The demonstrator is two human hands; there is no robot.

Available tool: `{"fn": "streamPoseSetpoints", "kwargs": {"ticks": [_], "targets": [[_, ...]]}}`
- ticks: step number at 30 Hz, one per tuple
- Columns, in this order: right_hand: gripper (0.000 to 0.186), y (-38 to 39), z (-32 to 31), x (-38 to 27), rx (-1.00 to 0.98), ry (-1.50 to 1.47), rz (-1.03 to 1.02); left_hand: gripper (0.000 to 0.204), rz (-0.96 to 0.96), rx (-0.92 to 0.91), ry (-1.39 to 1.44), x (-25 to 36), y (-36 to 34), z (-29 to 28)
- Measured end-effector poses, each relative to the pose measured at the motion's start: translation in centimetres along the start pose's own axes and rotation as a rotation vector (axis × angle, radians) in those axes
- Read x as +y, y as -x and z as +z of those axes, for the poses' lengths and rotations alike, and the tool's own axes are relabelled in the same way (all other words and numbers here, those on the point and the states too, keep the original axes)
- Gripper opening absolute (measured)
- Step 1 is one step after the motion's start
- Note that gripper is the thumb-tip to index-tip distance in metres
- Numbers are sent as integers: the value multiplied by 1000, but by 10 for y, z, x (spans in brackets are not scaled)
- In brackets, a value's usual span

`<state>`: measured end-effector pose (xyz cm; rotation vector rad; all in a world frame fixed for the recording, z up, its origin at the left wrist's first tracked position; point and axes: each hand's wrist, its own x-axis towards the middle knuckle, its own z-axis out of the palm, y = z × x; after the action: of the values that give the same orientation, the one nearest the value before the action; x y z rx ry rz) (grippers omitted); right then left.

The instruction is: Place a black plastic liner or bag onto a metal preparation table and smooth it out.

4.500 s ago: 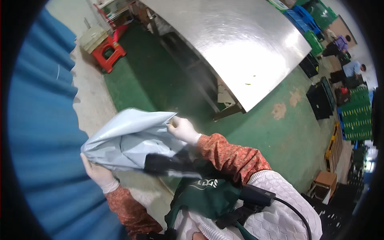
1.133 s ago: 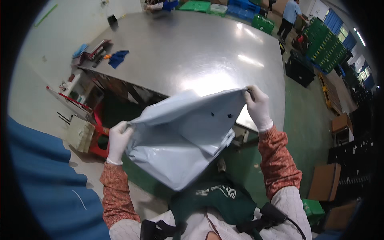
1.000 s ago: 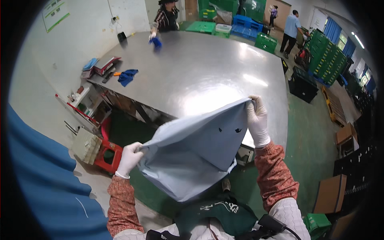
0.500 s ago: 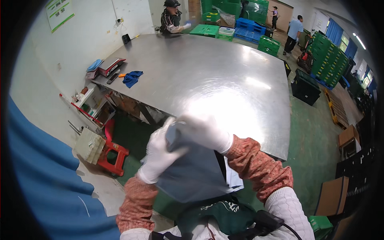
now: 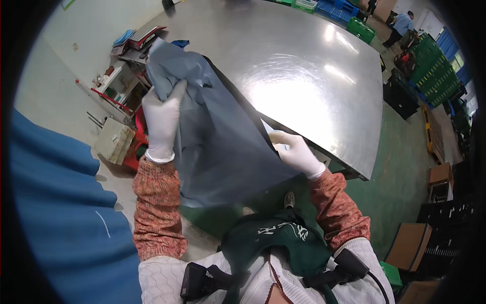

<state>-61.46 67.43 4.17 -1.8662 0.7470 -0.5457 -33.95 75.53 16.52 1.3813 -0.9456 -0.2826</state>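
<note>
We've drawn our left hand (image 5: 163, 121) and right hand (image 5: 299, 153) apart, each clamped on the grey-blue plastic (image 5: 223, 139), spreading it.

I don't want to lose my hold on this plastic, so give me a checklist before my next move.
1. Left hand gripping the grey plastic: ok, near its upper end.
2. Right hand pinching it securely: cannot tell; the hand is at its right edge.
3. Grey plastic spread flat: not ok, it hangs creased.
4. Grey plastic free of holes: cannot tell; a dark spot shows near its top.
5. White gloves on both hands: ok.
6. Blue cloth clear of the plastic: cannot tell; only part shows beyond it.
</note>
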Motion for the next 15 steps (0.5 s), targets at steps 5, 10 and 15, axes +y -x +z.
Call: {"fn": "streamPoseSetpoints", "kwargs": {"ticks": [5, 10, 15], "targets": [[49, 10, 1, -11, -31, 93, -255, 21, -17, 15, 7, 5, -8, -16], [19, -18, 11, -12, -14, -438, 184, 35, 372, 33, -488, -10, -31, -32], [14, -38, -15, -22, 164, -658, 239, 20, 654, 190, -602, -17, 62, -27]]}}
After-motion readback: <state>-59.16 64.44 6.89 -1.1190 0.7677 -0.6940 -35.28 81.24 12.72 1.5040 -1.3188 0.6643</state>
